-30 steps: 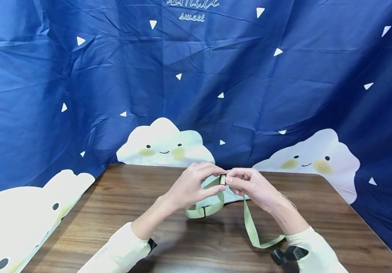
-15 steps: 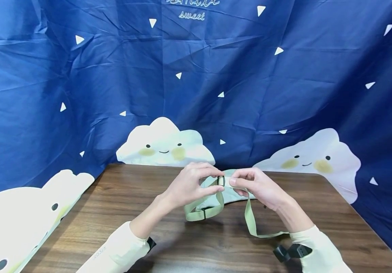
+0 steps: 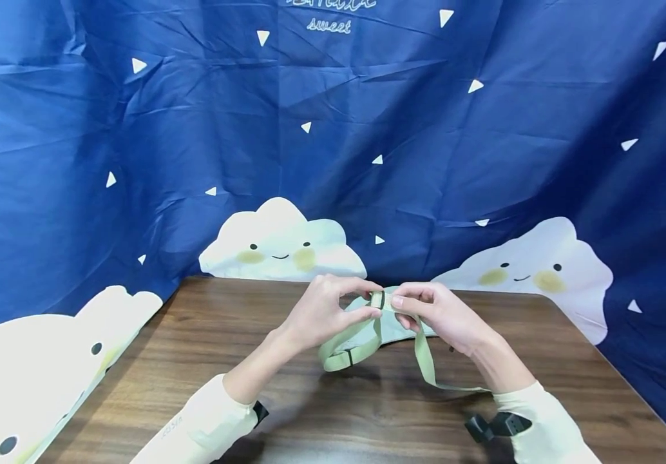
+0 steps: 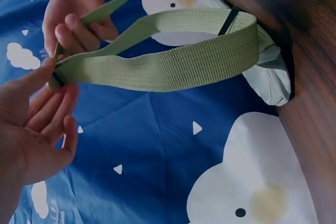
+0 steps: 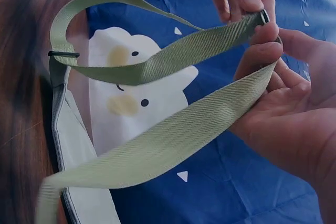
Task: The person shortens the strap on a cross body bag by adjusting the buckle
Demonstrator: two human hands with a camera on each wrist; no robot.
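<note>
My left hand (image 3: 326, 310) pinches a small black strap buckle (image 3: 381, 299) between thumb and fingers. Light green webbing strap (image 4: 173, 66) passes through it and loops back to a second black slider (image 4: 229, 21). Just right of the buckle, my right hand (image 3: 442, 316) pinches the strap, whose other run (image 5: 157, 145) hangs down from these fingers. The strap joins a pale, flat fabric bag (image 3: 393, 330) on the table, partly hidden behind the hands. In the right wrist view the bag's pale side (image 5: 79, 140) with dark edging stands below the loop.
A brown wood-grain table (image 3: 205, 361) lies under the hands. Behind it hangs a blue curtain (image 3: 333, 161) with white clouds and triangles. Black devices (image 3: 498, 426) are strapped at the wrists.
The right hand has drawn slightly right, apart from the buckle, with more strap showing between. The buckle has turned and risen a little in the left hand. The hanging strap has shifted.
</note>
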